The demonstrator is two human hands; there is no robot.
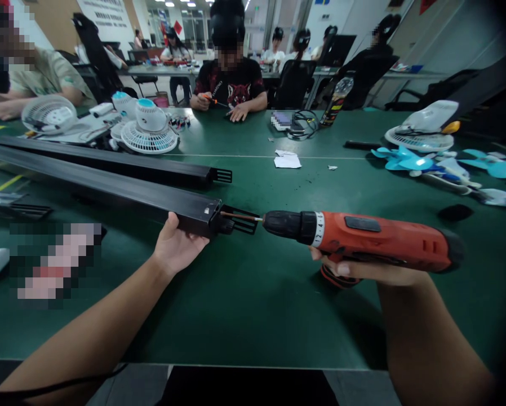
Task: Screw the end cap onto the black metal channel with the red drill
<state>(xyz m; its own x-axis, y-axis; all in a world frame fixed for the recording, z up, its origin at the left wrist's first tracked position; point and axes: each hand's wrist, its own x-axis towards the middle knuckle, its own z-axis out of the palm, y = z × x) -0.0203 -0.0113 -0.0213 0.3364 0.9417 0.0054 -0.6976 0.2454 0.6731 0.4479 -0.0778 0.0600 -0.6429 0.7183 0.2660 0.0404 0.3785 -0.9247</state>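
My left hand (177, 243) grips the near end of a long black metal rail (109, 192) that lies across the green table (253, 304). My right hand (363, 270) holds an orange cordless drill (371, 239) level with the tabletop. The drill's bit (240, 216) points left into the end face of the rail, beside a black slotted bracket (240, 221) sticking out of that end. A second black rail (121, 160) lies parallel just behind the first.
White desk fans (149, 127) and loose fan parts sit at the far left. Blue fan blades (409, 160) and a fan guard (420, 138) lie at the right. Paper scraps (287, 160) are mid-table. A person (231, 84) works opposite; others sit behind.
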